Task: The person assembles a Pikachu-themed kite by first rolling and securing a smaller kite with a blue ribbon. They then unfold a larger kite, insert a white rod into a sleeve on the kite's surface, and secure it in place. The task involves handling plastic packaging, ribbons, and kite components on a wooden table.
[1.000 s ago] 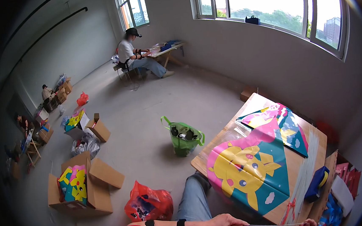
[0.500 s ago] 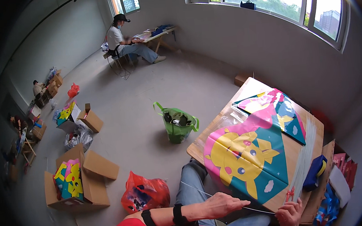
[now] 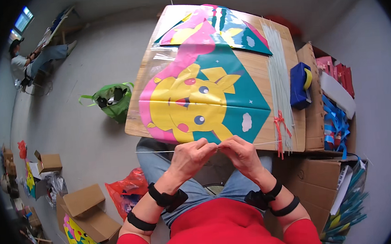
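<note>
A thin white rod runs crosswise at the near edge of the table, sticking out on either side of my hands. My left hand pinches it near the middle, fingers closed. Right beside it, fingertips almost touching, my right hand grips the same rod. Just beyond them lies a kite sail, glossy pink and teal with a yellow cartoon animal, flat on the wooden table. A bundle of similar pale rods lies along the table's right side, a red tie around its near end.
More folded printed sheets lie at the table's far side. A blue tape dispenser stands by the right edge, near cardboard boxes. Left are a green bag, a red plastic bag and an open carton. A seated person works farther off.
My view has swung right and down. My left hand has moved from a stretched-finger pose to a pinch, and my right hand has come from the rod bundle's near end to meet it.
</note>
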The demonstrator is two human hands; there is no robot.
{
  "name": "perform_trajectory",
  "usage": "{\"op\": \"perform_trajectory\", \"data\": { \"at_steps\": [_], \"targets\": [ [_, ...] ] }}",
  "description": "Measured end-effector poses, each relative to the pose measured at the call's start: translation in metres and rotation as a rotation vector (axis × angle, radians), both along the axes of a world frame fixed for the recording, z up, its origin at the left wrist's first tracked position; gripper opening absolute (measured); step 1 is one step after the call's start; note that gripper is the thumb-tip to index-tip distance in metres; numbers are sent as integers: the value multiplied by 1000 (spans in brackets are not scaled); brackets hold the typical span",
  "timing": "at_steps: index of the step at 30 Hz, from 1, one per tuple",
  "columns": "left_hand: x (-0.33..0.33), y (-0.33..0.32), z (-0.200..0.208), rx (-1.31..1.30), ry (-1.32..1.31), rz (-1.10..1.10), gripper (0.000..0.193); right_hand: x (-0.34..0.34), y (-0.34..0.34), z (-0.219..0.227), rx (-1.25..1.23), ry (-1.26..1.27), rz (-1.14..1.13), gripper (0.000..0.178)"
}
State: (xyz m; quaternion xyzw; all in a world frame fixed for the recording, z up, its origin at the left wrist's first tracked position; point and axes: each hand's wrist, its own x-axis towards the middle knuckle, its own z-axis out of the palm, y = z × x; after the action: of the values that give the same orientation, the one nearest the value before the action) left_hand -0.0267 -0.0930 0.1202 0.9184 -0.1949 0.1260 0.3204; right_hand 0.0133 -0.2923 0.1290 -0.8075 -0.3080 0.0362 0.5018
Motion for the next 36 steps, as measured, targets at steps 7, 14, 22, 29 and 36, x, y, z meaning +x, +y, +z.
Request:
{"op": "perform_trajectory", "data": {
  "at_steps": [7, 14, 22, 29, 36],
  "targets": [
    [52, -14, -20, 233, 52, -48, 17, 32, -12, -38, -54, -53, -164, 12],
    [83, -28, -59, 262, -254, -42, 27, 100, -2, -76, -181, -235, -254, 10],
    [102, -42, -107, 291, 29, 162, 31, 129, 5, -127, -351, -272, -293, 8],
    [109, -39, -120, 304, 9, 163, 28, 131, 1, -132, -409, -367, -355, 10],
    [121, -42, -120, 277, 18, 197, 25, 135, 1, -127, -438, -374, -350, 5]
  ]
}}
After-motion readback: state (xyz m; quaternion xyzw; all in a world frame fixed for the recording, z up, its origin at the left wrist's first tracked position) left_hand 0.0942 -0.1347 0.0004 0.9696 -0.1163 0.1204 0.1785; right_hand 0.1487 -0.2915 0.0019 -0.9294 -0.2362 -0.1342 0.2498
